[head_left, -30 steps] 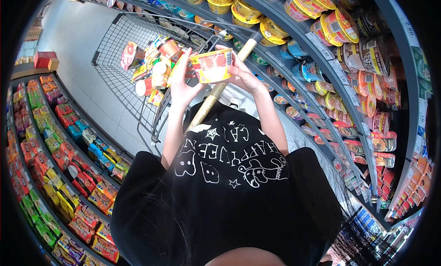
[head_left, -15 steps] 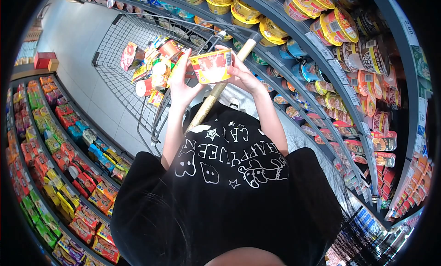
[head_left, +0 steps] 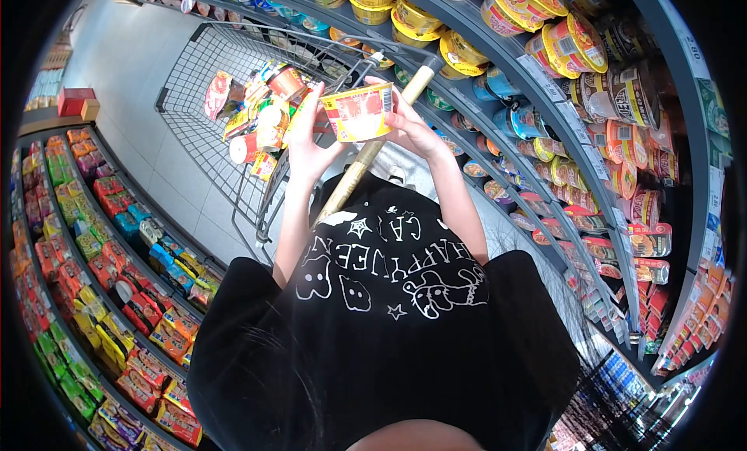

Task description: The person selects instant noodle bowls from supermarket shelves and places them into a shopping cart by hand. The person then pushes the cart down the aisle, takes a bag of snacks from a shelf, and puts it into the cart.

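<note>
Towards twelve o'clock, the cup (head_left: 359,114) is held nearly upright between the left hand (head_left: 311,140) and the right hand (head_left: 419,133), fingers (head_left: 309,108) parted to its width and gripping both sides, an arrangement that seems to steady it while leaving its printed front bare. The cart (head_left: 161,99), towards ten, gathers other cups (head_left: 285,83); the shelf (head_left: 580,128) is at two.

1 red box (head_left: 75,102), tiled floor (head_left: 140,143)

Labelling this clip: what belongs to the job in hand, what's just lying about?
Job:
- yellow-and-red round tub, in left hand and right hand
- likely: grey wire-mesh cart

Lying about:
- red rectangular box, left
- blue round cups, right shelf
</note>
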The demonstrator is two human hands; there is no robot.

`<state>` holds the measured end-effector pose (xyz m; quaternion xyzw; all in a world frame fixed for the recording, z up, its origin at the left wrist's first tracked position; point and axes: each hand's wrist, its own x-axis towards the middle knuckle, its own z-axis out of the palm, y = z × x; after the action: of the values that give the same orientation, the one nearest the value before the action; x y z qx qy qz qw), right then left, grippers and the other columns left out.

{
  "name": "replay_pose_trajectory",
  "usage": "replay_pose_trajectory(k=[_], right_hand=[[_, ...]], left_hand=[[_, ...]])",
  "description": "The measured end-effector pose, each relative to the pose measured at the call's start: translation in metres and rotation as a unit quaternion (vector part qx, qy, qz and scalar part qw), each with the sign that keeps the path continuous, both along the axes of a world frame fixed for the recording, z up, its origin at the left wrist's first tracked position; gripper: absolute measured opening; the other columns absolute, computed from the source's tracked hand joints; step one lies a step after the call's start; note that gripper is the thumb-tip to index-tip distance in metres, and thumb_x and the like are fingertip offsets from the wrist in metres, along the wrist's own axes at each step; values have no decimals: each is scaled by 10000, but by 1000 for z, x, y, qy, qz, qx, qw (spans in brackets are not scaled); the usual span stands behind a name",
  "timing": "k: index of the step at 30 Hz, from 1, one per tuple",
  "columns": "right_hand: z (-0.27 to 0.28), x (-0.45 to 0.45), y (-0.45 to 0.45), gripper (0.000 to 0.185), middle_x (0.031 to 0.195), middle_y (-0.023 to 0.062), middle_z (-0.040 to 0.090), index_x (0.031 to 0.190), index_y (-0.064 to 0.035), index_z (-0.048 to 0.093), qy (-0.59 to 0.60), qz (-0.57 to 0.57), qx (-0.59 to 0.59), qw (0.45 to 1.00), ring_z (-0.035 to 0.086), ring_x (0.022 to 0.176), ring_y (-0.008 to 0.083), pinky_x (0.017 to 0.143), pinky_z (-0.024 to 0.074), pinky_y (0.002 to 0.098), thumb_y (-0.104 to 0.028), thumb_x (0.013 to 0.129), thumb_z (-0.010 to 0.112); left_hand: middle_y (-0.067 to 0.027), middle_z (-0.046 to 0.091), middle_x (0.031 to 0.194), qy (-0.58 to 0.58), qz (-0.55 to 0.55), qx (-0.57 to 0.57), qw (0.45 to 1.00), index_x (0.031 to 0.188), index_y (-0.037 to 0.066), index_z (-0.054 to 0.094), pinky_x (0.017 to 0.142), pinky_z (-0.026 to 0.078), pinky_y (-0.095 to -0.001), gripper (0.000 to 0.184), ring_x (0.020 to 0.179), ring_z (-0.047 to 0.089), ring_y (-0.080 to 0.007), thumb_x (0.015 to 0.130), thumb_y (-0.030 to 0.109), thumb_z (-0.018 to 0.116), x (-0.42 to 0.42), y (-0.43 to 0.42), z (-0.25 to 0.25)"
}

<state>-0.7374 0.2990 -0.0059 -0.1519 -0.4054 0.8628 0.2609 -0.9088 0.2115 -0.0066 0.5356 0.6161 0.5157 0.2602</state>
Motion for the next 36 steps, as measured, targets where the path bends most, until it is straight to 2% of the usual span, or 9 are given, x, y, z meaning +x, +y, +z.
replay_pose_trajectory(k=[20,23,25,26,29,31,36], right_hand=[[-2,0,-1,775,1272,88,308,1341,-118,172,10,-2,-12,1000,344,1187,239,920,380,477,-317,758,643],[-2,-1,-1,746,1292,109,309,1344,-118,167,6,-8,-2,1000,357,1187,257,919,378,492,-319,779,611],[-5,0,-1,696,1314,132,309,1346,-115,167,74,25,-84,993,374,1185,279,934,354,512,-334,807,549],[-7,2,1,696,1314,132,309,1346,-115,167,74,25,-84,993,374,1185,279,934,354,512,-334,807,549],[-8,3,4,658,1326,142,311,1341,-108,174,72,70,-126,987,389,1180,291,964,320,499,-347,821,498],[-1,-1,2,645,1323,127,315,1330,-94,188,50,39,-129,990,380,1188,270,987,300,463,-354,823,490],[4,-7,-4,729,1343,109,299,1357,-93,163,36,-12,-99,994,336,1219,241,1001,273,431,-427,812,511]], left_hand=[[-90,573,1019,0,-7,6,1000,1293,78,359,675,492,-254,794,890,582,-152,588,105,722,0,0,3],[-100,558,1067,2,-5,8,1000,1306,79,338,669,492,-255,819,875,586,-154,585,114,725,2,0,3],[-111,525,1136,24,18,-17,999,1273,72,367,667,493,-266,791,909,571,-162,574,136,731,5,0,9],[-111,525,1136,24,18,-17,999,1273,72,367,667,493,-266,791,909,571,-162,574,136,731,4,1,9],[-119,492,1187,34,-2,11,999,1207,65,409,704,488,-300,733,969,542,-177,559,160,739,3,3,7],[-106,499,1174,-5,8,47,999,1146,63,435,773,467,-331,672,1023,512,-195,551,155,733,2,2,4],[-100,513,1130,-38,31,61,997,1155,59,442,874,408,-347,669,1046,495,-204,543,127,704,2,0,12]])
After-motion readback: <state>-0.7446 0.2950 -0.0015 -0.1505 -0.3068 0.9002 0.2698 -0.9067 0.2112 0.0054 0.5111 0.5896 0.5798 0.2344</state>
